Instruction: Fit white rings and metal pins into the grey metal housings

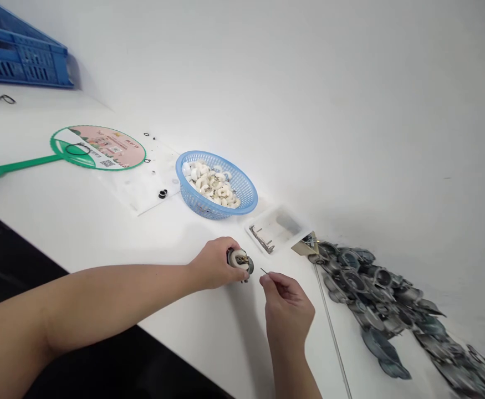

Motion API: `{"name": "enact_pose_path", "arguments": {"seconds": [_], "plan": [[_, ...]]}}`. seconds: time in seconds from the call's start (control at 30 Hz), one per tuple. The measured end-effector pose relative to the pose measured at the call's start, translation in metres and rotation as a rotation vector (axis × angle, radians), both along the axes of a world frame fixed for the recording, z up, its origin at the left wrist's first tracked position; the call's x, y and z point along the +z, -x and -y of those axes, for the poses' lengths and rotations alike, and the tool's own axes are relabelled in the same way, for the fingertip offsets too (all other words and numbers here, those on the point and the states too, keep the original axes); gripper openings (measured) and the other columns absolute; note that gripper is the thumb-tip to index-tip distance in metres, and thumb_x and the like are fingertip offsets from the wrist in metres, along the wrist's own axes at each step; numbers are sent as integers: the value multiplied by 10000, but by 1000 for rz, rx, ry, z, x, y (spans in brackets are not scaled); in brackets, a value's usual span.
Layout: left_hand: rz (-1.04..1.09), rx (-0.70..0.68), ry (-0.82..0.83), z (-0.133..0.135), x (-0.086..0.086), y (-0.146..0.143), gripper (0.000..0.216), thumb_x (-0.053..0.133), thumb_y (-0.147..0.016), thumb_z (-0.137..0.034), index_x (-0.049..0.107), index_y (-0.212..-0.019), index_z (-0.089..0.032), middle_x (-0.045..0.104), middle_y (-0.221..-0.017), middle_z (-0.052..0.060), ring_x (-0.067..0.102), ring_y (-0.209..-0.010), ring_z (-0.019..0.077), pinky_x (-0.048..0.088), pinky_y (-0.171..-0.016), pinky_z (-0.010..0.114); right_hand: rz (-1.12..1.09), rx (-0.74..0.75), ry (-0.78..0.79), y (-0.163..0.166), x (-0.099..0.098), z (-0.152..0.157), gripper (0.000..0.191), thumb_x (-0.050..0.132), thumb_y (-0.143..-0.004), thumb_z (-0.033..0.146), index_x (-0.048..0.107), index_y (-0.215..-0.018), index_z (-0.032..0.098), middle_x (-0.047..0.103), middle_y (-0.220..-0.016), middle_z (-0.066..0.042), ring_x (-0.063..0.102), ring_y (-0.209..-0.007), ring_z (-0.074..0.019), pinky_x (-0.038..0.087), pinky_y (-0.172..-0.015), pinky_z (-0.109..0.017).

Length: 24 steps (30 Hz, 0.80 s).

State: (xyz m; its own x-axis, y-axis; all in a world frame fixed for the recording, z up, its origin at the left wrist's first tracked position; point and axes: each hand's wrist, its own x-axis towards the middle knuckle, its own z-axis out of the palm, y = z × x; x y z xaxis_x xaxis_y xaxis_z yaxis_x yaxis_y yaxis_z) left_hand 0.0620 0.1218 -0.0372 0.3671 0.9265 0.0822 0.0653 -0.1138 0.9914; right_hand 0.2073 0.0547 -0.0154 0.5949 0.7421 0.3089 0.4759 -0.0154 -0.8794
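- Left hand [213, 263]: closed, gripping a round white-and-metal part [240, 261].
- Right hand [287, 310]: fingers pinching a thin metal pin [263, 270], held just beside the part.
- Nearby on the white table [101, 233]: a small tray [281, 227] of metal clips [261, 239] and a blue basket [242, 188] of white rings [211, 185].
- Farther off: a heap of grey metal housings [381, 293], a green fan [96, 148] and a blue crate [21, 52].
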Motion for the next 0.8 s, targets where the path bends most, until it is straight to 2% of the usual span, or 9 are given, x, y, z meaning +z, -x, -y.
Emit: {"name": "enact_pose_path", "arguments": {"seconds": [0.2,0.4,0.8], "plan": [[-11,8,-24,1,0,-1,367,722,-552,-295,551,-860,-193,606,-812,0,555,-711,145,458,-620,251,-102,-33,63,11,-7,-5,212,693,-586,298,657,-723,141,658,-653,-36,612,-645,-189,497,-631,-301],[-16,15,-27,2,3,-1,375,722,-546,-288,556,-866,-187,611,-856,15,561,-749,159,460,-638,259,-100,-116,80,23,-5,-4,147,638,-610,253,647,-724,160,642,-624,-7,609,-632,-182,487,-620,-290],[-33,24,-22,1,4,-1,357,719,-544,-284,546,-842,-190,614,-847,14,562,-754,163,461,-631,256,-123,-107,61,32,-6,-4,150,634,-619,265,623,-725,158,618,-599,-1,582,-591,-163,478,-585,-273]]}}
